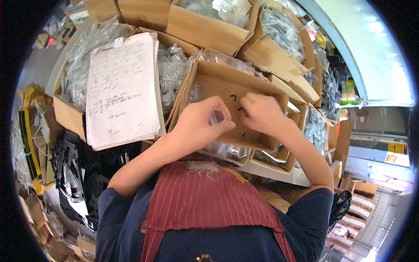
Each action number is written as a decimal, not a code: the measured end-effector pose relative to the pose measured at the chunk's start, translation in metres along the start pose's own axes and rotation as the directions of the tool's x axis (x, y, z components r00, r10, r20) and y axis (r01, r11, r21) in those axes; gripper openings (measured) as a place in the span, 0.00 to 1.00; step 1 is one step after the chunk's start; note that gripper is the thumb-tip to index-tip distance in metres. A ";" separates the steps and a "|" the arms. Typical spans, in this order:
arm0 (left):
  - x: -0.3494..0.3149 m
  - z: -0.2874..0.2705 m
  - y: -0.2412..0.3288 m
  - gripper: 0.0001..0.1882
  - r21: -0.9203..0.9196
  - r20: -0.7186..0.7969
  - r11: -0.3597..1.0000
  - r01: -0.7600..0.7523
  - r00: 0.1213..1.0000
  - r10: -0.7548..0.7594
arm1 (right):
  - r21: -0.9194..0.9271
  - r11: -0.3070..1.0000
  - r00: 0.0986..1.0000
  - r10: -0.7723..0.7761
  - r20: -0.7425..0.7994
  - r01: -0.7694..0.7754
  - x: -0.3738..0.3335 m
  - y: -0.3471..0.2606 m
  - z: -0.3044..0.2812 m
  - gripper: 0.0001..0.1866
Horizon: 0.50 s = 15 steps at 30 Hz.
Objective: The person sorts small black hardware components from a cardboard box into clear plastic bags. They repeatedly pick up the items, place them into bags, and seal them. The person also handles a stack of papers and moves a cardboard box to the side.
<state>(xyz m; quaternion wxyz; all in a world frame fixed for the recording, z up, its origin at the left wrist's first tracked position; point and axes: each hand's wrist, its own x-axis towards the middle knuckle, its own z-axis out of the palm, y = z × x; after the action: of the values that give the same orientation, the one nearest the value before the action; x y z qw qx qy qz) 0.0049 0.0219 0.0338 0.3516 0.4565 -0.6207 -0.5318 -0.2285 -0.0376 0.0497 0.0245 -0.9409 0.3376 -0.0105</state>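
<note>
My left hand (pixel 200 123) is closed round a small clear plastic bag (pixel 218 116), its squarish mouth held open toward my right hand. Inside a shallow cardboard box (pixel 218 74), the fingers of my right hand (pixel 260 112) are pinched together low over the bottom. A small dark piece shows at those fingertips, partly hidden by them. Several small dark screw-like pieces (pixel 234 97) lie scattered on the box bottom around my hands; they are too small to make out well.
A stack of handwritten papers (pixel 124 91) lies on boxes at the left. Shiny metal screws (pixel 172 65) fill a box behind it. More cardboard boxes (pixel 209 24) with plastic-bagged parts crowd the back and right. Black parts (pixel 76 174) are piled at lower left.
</note>
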 end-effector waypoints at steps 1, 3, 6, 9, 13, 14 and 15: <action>-0.001 0.001 -0.002 0.11 0.037 -0.007 0.999 -0.004 1.000 0.004 | 0.112 0.994 0.992 0.007 -0.124 0.007 0.007 -0.002 -0.013 0.03; 0.000 0.001 0.006 0.14 0.060 0.008 0.996 0.061 0.998 -0.062 | 0.409 0.912 0.984 0.069 -0.164 0.004 0.011 -0.021 -0.048 0.06; 0.000 0.005 -0.005 0.16 0.162 -0.052 0.985 -0.061 0.996 0.070 | 0.518 0.837 0.981 -0.099 -0.170 0.174 0.020 -0.039 -0.067 0.08; -0.001 0.004 -0.002 0.15 0.126 -0.041 0.991 -0.035 0.998 0.041 | 0.458 0.864 0.969 -0.116 -0.217 0.207 0.023 -0.028 -0.057 0.07; 0.000 -0.001 -0.001 0.10 0.021 0.017 1.000 -0.014 1.000 0.013 | 0.082 0.997 1.000 0.007 -0.011 -0.006 0.009 0.012 -0.016 0.14; 0.000 -0.002 -0.001 0.10 0.011 0.013 1.000 -0.010 1.000 0.010 | -0.019 0.999 0.998 -0.033 0.056 0.034 0.005 0.020 -0.005 0.16; 0.000 -0.002 0.000 0.10 0.000 0.011 1.000 -0.007 1.000 0.007 | -0.052 0.996 0.996 -0.068 0.062 0.071 0.002 0.024 0.005 0.16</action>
<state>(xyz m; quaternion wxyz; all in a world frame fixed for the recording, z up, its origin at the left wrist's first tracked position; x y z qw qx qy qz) 0.0067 0.0213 0.0347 0.3501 0.4513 -0.6243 -0.5329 -0.2415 -0.0572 0.0437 0.0088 -0.9523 0.3040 0.0258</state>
